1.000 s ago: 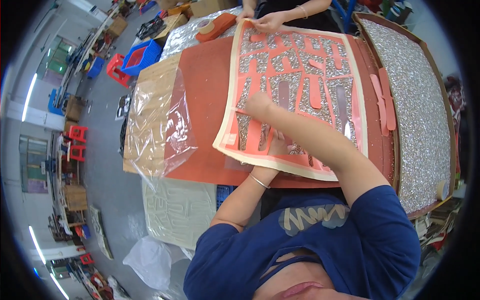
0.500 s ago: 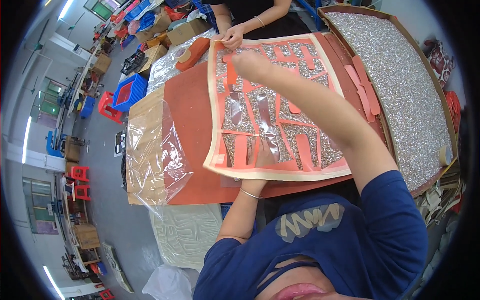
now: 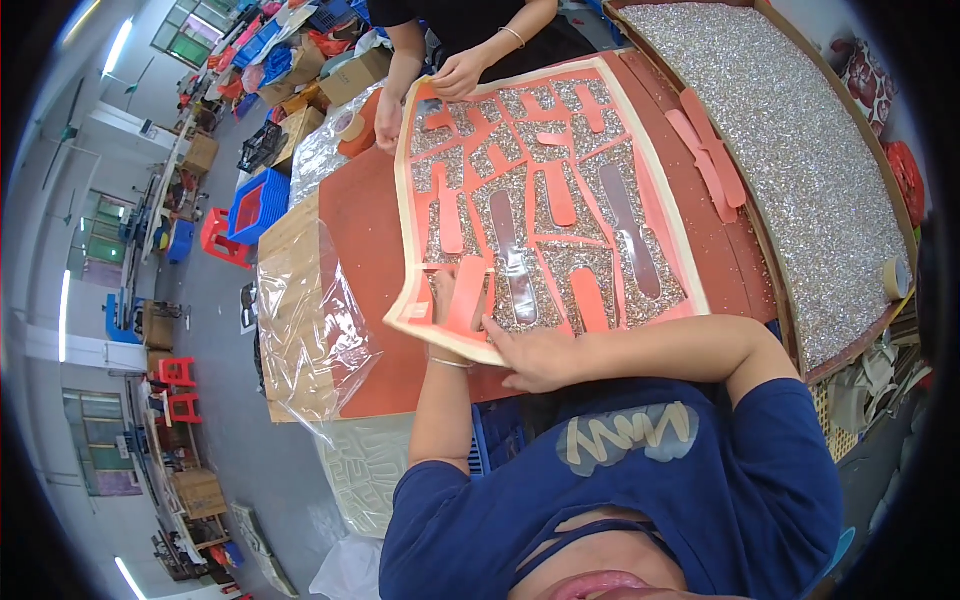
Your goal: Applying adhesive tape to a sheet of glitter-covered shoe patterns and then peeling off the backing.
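Note:
A large pink stencil sheet [image 3: 592,236] with a cream border lies on the table, its near left corner raised. Glittering granules and pink tongue-shaped pieces [image 3: 560,195] show through its cut-outs. My left hand [image 3: 443,296] reaches under the near edge and shows partly through an opening, beside a tilted pink piece [image 3: 466,292]; its fingers are mostly hidden. At the near border, my right hand [image 3: 538,356] pinches the sheet's edge, one digit on top and the others curled below. A co-worker's hand [image 3: 458,76] holds the far left corner, the other hand [image 3: 388,120] beside it.
A long shallow tray [image 3: 790,150] of glittering granules stands on the right, with a tape roll [image 3: 893,279] at its edge. Loose pink strips [image 3: 712,165] lie between tray and sheet. Clear plastic film [image 3: 335,320] covers the table's left side; blue crates [image 3: 260,205] stand beyond.
My right hand has come back from the far left of the sheet to its near edge. My left hand has shifted left underneath. The co-worker's hands have separated, and the sheet has moved slightly left.

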{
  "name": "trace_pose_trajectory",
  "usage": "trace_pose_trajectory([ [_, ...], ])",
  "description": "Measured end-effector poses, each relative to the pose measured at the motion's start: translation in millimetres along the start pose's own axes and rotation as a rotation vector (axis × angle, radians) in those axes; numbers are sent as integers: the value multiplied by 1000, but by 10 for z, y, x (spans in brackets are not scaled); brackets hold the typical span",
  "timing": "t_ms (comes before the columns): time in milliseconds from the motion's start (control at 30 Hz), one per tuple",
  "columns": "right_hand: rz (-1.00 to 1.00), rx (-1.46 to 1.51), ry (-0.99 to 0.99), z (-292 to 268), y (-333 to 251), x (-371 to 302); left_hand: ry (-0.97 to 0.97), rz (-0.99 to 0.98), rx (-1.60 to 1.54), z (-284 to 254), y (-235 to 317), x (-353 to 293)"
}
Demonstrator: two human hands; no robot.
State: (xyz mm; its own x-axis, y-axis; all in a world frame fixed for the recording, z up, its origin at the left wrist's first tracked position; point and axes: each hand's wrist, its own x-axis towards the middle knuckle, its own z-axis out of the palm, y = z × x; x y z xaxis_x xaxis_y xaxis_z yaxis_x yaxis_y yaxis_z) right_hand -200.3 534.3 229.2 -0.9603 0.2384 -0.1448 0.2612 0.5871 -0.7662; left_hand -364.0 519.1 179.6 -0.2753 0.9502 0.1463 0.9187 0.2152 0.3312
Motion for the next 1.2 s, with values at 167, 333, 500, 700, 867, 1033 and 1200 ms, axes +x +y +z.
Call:
trace_pose_trajectory([
  [167,37,61,131,-1224,-228,-71,133,-69,-62,6,4,34],
  [333,187,746,488,-2189,102,-277,319,21,-92,50,60,-55],
  [500,184,732,546,-2338,300,-457,195,-41,178,-3,-121,161],
  [700,129,699,610,-2336,188,-576,237,-143,224,-14,-242,444],
  [867,-49,805,831,-2464,306,-885,72,-315,129,-29,-352,495],
  [1033,-685,956,622,-3082,486,-1510,141,-200,234,97,-391,456],
  [1200,-526,946,1068,-2880,-104,-1574,-177,22,274,-66,667,498],
])
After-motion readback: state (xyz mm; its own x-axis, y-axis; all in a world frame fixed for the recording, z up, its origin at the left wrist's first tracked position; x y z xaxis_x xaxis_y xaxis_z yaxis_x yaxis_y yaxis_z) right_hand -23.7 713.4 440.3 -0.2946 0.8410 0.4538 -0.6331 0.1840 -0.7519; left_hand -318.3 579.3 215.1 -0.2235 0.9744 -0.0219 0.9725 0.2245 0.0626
